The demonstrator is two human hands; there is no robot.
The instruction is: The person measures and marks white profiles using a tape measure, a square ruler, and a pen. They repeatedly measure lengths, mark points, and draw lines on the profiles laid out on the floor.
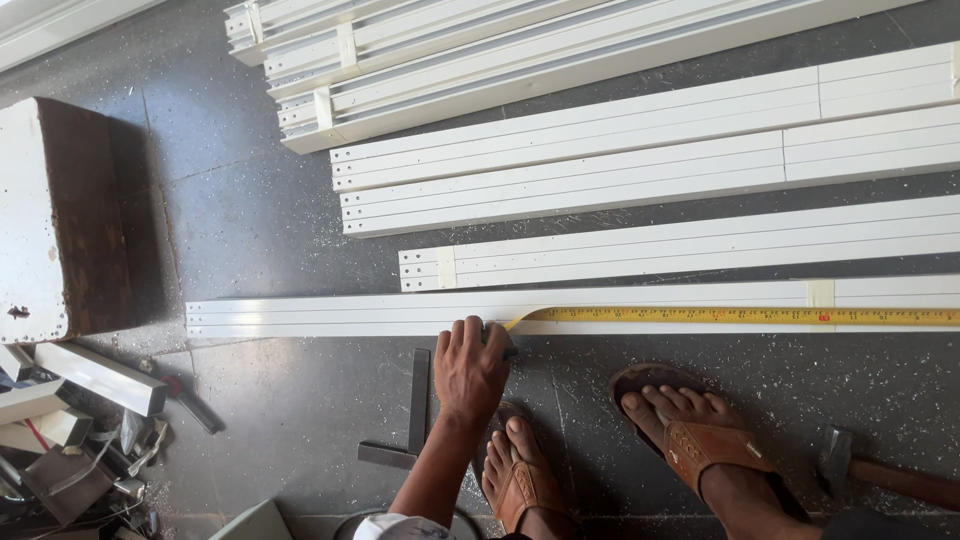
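My left hand [468, 368] presses down on a tape measure case at the near edge of a long white profile bundle [330, 312] lying on the dark floor. A yellow measuring tape [740, 316] runs from under the hand to the right along this bundle and out of the frame. Only a sliver of the case shows beside the fingers. My right hand is not in view. My two sandalled feet [690, 440] stand just behind the bundle.
More white profile bundles [600, 165] lie in rows farther away. A dark metal square [416, 405] rests on the floor left of my hand. A hammer [880, 472] lies at the right. A wooden block [60, 220] and scrap offcuts [70, 430] sit at the left.
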